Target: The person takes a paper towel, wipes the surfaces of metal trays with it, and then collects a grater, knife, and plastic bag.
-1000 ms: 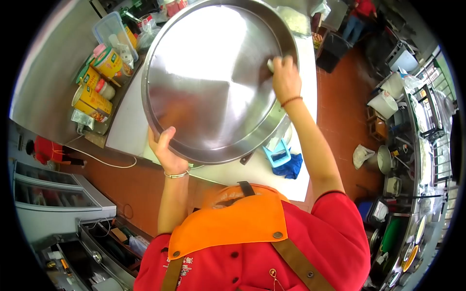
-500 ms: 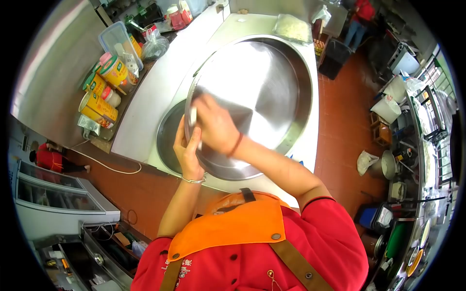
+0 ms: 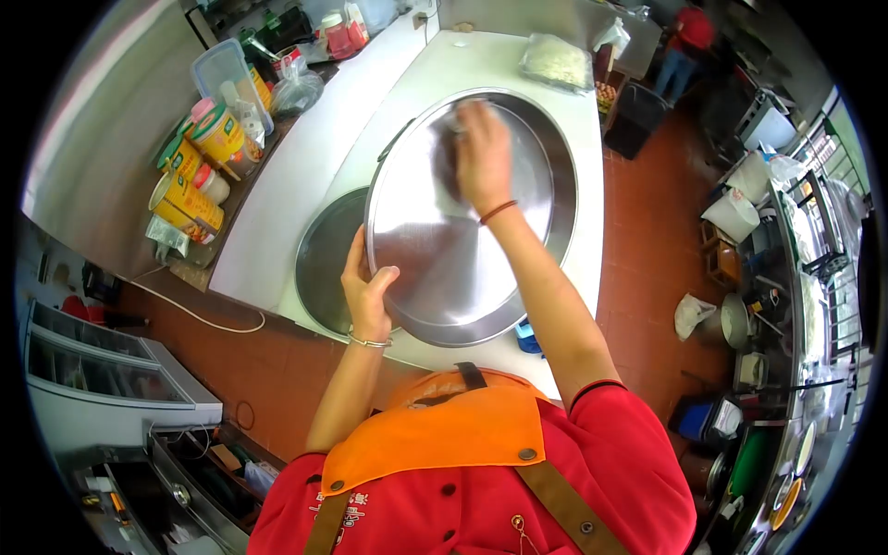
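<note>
Left hand at the near-left edge of a large round metal pan; its thumb lies over the rim, its fingers wrap the outer wall, so the edge is firmly grasped; a metal bangle circles that wrist. Right hand reaches across into the pan, over the far part of its inner base, fingers bent and pointing away from the body; the fingertips are blurred, and I cannot tell whether they grip something pale or simply press on the metal; a thin reddish band sits on this wrist.

Pan held tilted above a pale counter, in front of the wearer's orange apron and red shirt; bright light streaks its base. A second round pan, duller, lies flat on the counter, partly hidden by the tilted one and by the left hand. A small blue item shows just past the pan's near-right rim, mostly covered; a clear bag of pale shreds lies beyond the far rim.

To the left, a shelf side crowded with yellow tins, a clear plastic tub and a knotted bag; to the right, past the counter edge, reddish floor, a black bin, and farther off another person in red.
</note>
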The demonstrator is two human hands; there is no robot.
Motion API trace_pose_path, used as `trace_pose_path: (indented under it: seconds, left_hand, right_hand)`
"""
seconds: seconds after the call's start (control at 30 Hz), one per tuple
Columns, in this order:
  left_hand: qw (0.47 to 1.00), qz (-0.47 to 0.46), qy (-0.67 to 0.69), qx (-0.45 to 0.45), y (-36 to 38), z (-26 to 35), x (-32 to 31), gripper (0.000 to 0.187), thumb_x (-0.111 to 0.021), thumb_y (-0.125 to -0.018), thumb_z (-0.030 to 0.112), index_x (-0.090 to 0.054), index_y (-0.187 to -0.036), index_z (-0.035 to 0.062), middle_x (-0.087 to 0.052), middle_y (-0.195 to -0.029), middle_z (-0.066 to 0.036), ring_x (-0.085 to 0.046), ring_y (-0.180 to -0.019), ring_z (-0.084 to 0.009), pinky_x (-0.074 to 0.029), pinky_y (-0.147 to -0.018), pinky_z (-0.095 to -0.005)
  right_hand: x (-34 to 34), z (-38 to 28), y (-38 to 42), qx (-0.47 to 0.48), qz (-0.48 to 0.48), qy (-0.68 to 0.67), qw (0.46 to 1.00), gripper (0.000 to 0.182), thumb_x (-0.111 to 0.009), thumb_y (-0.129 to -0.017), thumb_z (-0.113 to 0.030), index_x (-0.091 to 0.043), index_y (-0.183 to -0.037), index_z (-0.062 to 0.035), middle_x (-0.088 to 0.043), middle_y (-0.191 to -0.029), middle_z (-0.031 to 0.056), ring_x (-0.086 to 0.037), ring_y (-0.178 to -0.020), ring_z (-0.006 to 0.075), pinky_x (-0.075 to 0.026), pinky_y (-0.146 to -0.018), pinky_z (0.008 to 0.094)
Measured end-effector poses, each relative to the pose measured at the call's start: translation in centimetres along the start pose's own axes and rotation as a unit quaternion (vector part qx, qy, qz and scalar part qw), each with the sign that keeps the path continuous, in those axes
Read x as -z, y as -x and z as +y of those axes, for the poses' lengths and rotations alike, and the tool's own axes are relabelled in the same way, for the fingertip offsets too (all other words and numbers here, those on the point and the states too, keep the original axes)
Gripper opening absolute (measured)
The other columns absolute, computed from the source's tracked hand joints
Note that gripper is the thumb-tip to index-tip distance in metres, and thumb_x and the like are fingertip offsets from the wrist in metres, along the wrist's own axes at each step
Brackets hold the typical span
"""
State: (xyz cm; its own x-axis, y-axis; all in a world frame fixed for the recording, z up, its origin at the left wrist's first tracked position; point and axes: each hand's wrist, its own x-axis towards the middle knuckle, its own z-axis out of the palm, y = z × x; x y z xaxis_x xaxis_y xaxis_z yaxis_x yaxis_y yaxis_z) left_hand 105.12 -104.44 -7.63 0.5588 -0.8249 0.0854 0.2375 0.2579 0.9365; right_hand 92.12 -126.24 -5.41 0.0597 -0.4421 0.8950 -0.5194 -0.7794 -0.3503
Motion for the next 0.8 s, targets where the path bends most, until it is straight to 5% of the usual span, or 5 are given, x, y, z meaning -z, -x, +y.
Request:
trace_pose_path:
  seconds: [0.13, 0.2, 0.4, 0.57, 0.8]
  left_hand:
    - [0.998, 0.016, 0.023, 0.059, -1.5, 0.5, 0.4, 0.071, -0.054, -0.073, -0.006, -0.047, -0.144, -0.0049, -0.062, -0.123, -0.013, -0.063, -0.101, -0.0184, -0.051, -0.084, -0.0286]
    - [0.995, -0.001, 0.085, 0.057, -2.2, -0.1, 1.6, 0.059, -0.052, -0.073, -0.007, -0.055, -0.131, -0.0042, -0.063, -0.112, -0.01, -0.063, -0.095, -0.0179, -0.053, -0.081, -0.0284]
    - [0.983, 0.024, 0.129, 0.127, -2.0, -0.7, 2.5, 0.046, -0.055, -0.073, -0.003, -0.06, -0.119, -0.0031, -0.063, -0.101, -0.008, -0.061, -0.088, -0.0179, -0.05, -0.075, -0.0295]
    - [0.997, 0.07, 0.023, 0.032, -1.3, -0.1, 0.6, 0.05, -0.059, -0.076, 0.0, -0.058, -0.126, -0.005, -0.062, -0.11, -0.009, -0.061, -0.096, -0.0177, -0.05, -0.083, -0.0285]
    - [0.998, 0.034, 0.023, 0.038, -0.9, 1.4, 1.0, 0.059, -0.052, -0.069, -0.004, -0.058, -0.128, -0.0107, -0.068, -0.103, -0.014, -0.066, -0.084, -0.0193, -0.053, -0.074, -0.0281]
  right_hand:
    - [0.6, -7.8, 4.8, 0.11, -0.232, -0.186, 0.948, 0.05, -0.061, -0.082, -0.006, -0.057, -0.131, -0.0044, -0.052, -0.141, 0.0191, -0.042, -0.135, 0.0435, -0.038, -0.112, 0.0478]
    - [1.2, -9.5, 8.3, 0.19, -0.282, -0.221, 0.914, 0.032, -0.062, -0.08, -0.009, -0.065, -0.112, -0.0052, -0.06, -0.129, 0.0117, -0.051, -0.124, 0.0345, -0.043, -0.105, 0.044]
    - [3.2, -9.6, 5.4, 0.056, -0.141, -0.231, 0.961, 0.033, -0.063, -0.07, 0.006, -0.067, -0.1, -0.0066, -0.064, -0.115, 0.0112, -0.058, -0.099, 0.0322, -0.049, -0.088, 0.0398]
    - [3.6, -11.1, 2.9, 0.337, -0.234, -0.16, 0.898, 0.051, -0.06, -0.078, -0.002, -0.061, -0.129, -0.0054, -0.058, -0.129, 0.0109, -0.06, -0.094, 0.0259, -0.053, -0.084, 0.0337]
    - [1.5, -5.6, -5.7, 0.294, -0.117, 0.038, 0.948, 0.037, -0.064, -0.08, -0.01, -0.062, -0.117, -0.0064, -0.063, -0.115, 0.0079, -0.062, -0.086, 0.022, -0.055, -0.071, 0.0324]
